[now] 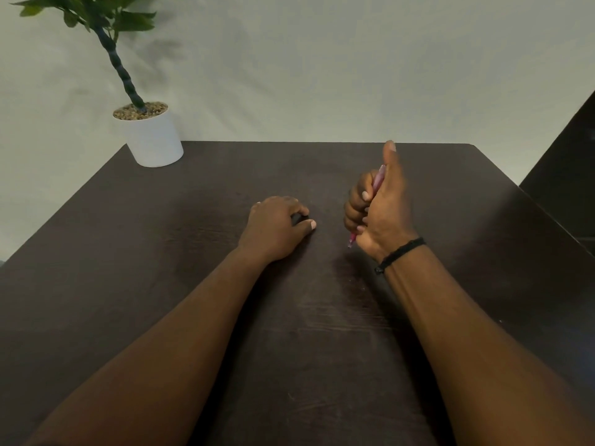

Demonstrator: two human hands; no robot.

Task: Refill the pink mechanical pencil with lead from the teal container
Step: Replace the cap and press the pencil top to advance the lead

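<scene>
The pink mechanical pencil point(377, 180) stands nearly upright in my right hand point(380, 214), right of the table's middle. My fingers are wrapped around its barrel and my thumb points up past its top end. Its tip point(351, 243) pokes out below my palm, just above the table. My left hand point(277, 226) rests knuckles-up on the table to the left, fingers curled under and thumb touching the index finger. I cannot tell whether anything lies beneath it. No teal container shows anywhere.
A dark wooden table point(193, 284) fills the view. A white pot with a green plant point(151, 136) stands at its far left corner. A dark surface point(566, 175) adjoins the right edge. A pale wall lies behind.
</scene>
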